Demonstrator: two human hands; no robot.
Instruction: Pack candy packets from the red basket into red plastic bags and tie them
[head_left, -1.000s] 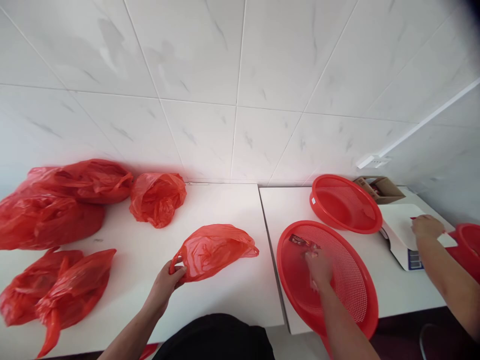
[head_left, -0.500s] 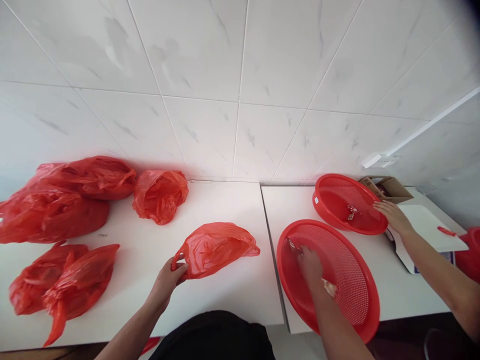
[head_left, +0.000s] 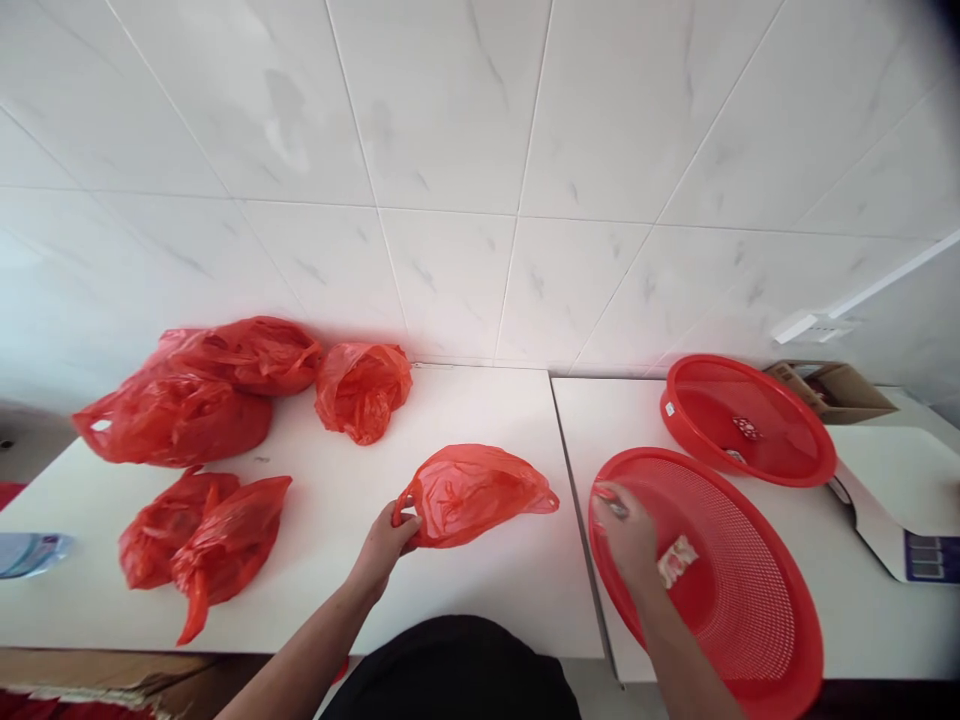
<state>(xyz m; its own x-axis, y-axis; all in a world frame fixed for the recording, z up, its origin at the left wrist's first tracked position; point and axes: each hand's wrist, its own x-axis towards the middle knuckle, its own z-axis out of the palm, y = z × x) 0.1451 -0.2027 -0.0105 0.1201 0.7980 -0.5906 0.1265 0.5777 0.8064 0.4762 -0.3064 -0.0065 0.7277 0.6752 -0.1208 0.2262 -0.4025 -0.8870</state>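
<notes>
The left hand pinches one handle of a thin, translucent red plastic bag between thumb and fingers. The bag lies on the near half of the left white table, its other handle pointing right toward the gap between the two tables.

The right hand is over the left side of a large, round red plastic basket with perforated walls, at the near edge of the right white table. Its fingers are curled in and grip a small red-and-dark wrapped packet; the hand is a little blurred, so there may be more than one piece in it. A cream-and-red wrapped piece lies in the basket, just beside the right wrist.

Beyond it stands a second round red plastic basket with a red-and-white patterned piece inside. To its right are an open brown cardboard box and, nearer, a white scale with a flat platform.

On the left table, a crumpled red plastic bag sits near the tiled wall. Bulky red plastic bags lie left of it, and knotted red plastic bags lie nearer.
</notes>
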